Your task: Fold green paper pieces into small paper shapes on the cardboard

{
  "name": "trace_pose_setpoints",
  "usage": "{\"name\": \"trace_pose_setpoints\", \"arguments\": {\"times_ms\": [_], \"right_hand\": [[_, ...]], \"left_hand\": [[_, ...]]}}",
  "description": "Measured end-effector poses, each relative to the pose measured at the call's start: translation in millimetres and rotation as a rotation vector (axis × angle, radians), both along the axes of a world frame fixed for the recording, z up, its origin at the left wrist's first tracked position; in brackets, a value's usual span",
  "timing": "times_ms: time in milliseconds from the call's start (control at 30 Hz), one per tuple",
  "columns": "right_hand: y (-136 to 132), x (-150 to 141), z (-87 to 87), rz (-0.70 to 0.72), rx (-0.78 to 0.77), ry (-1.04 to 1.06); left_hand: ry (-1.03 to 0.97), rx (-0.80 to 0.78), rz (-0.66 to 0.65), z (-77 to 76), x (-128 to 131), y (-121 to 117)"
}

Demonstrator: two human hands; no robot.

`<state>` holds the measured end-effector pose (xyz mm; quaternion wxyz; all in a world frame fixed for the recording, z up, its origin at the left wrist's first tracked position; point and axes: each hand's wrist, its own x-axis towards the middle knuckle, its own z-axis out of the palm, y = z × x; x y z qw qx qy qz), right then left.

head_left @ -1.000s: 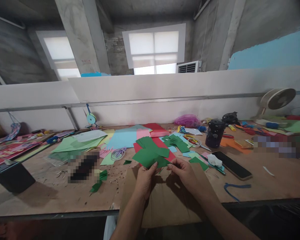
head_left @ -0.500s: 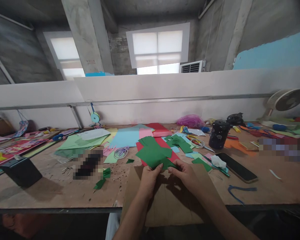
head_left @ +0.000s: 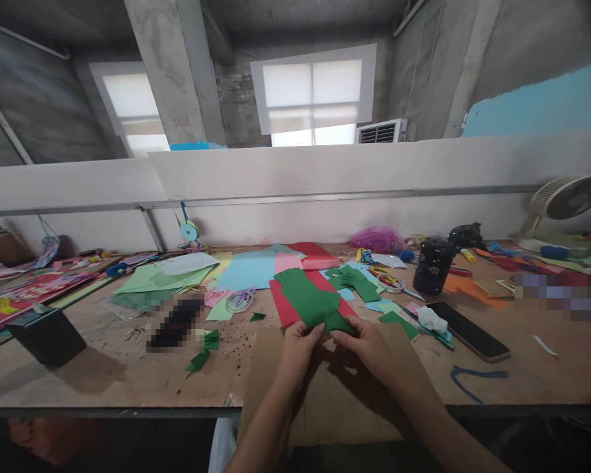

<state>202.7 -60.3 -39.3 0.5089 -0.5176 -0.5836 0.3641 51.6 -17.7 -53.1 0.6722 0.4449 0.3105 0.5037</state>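
Observation:
Between both hands is a piece of green paper (head_left: 333, 320), bent along its near edge. My left hand (head_left: 299, 345) pinches its left side between thumb and fingers. On the right side, my right hand (head_left: 367, 341) pinches it the same way, thumb on the near face. Just behind lies a fan of green paper sheets (head_left: 303, 295) on red paper (head_left: 282, 310); where the held piece ends and these begin is hard to tell. Under my wrists is a brown cardboard sheet (head_left: 347, 407), overhanging the table's front edge.
To the right are a black phone (head_left: 467, 330), a crumpled white tissue (head_left: 431, 318), a dark cup (head_left: 432, 266) and scissors (head_left: 393, 281). Green cut pieces (head_left: 357, 281) lie behind my right hand. A black box (head_left: 46, 335) stands at left. A fan (head_left: 569, 197) is at far right.
The green paper's left corner no longer sticks out beyond my left hand. The piece now looks bent or folded between my hands, which have shifted slightly right.

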Motion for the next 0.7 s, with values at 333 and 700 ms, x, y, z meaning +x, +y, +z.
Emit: {"name": "trace_pose_setpoints", "arguments": {"times_ms": [333, 700], "right_hand": [[-2.6, 0.3, 4.4, -0.006, -0.017, 0.008], [6.9, 8.4, -12.1, -0.101, 0.061, 0.126]], "left_hand": [[-0.038, -0.023, 0.039, -4.0, 2.2, 3.7], [0.008, -0.081, 0.217, -0.9, -5.2, 7.7]]}}
